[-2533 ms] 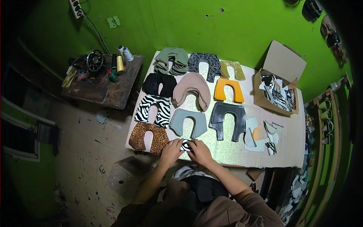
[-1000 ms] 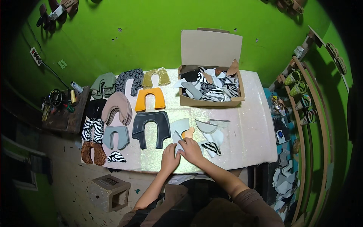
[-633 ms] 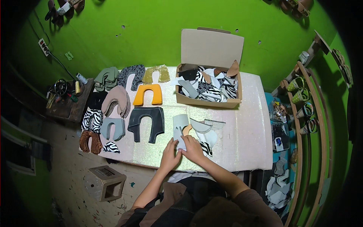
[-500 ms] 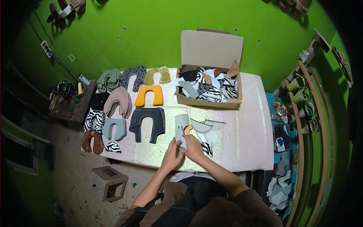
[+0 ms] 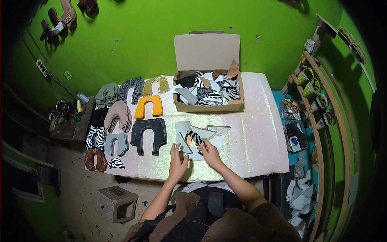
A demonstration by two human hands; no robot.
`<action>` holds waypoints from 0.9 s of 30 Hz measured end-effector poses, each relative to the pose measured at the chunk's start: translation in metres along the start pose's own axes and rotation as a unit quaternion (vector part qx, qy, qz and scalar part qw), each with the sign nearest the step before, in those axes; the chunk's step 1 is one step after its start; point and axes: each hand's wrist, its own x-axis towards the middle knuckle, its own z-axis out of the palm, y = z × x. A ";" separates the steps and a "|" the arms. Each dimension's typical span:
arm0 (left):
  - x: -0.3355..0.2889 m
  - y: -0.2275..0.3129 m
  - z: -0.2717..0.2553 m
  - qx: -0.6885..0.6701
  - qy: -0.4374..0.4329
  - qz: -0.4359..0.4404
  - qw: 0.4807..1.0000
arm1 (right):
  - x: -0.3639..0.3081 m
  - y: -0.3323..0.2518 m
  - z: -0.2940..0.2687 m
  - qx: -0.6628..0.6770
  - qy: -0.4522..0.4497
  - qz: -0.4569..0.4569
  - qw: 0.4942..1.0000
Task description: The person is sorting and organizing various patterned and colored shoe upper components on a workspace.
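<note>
My right hand (image 5: 210,155) pinches a zebra-print scrap (image 5: 196,138) over the middle of the worktable. My left hand (image 5: 177,163) is held with fingers apart beside a grey dark-edged scrap (image 5: 184,143); whether it touches this piece I cannot tell. Under and around both hands lie several pale cut scraps (image 5: 217,142), one more grey scrap (image 5: 219,129) at their far right, and a light curled piece (image 5: 183,126) at the far side. Part of a small orange scrap (image 5: 188,140) shows between the hands.
Stacks of U-shaped cut pieces, such as the orange stack (image 5: 148,107) and black stack (image 5: 148,136), cover the table's left. Behind stands an open cardboard box (image 5: 209,108) of mixed scraps. A wooden rack (image 5: 322,88) with sandals is at right; a stool (image 5: 117,203) stands lower left.
The zebra-print scrap has been lifted from the pile in my right hand. My left hand has opened and moved away from the right. The whole view has shifted slightly.
</note>
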 end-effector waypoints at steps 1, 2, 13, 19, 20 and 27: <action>-0.001 0.003 0.000 -0.021 0.018 -0.014 1.000 | -0.001 -0.003 -0.001 0.000 -0.001 -0.001 1.000; -0.001 0.002 0.001 -0.021 0.022 -0.014 0.999 | -0.002 -0.011 -0.002 -0.024 -0.042 0.011 0.999; -0.006 -0.035 -0.023 -0.347 0.029 -0.227 0.909 | 0.005 -0.016 0.016 -0.092 -0.175 -0.012 0.980; -0.020 -0.052 -0.046 -0.384 0.150 -0.276 0.868 | 0.019 -0.005 0.037 -0.372 -0.153 -0.193 0.895; -0.023 -0.055 -0.049 -0.385 0.156 -0.277 0.866 | 0.018 -0.005 0.041 -0.371 -0.159 -0.195 0.894; -0.029 -0.063 -0.050 -0.446 0.144 -0.295 0.833 | 0.022 0.009 0.045 -0.422 -0.186 -0.221 0.859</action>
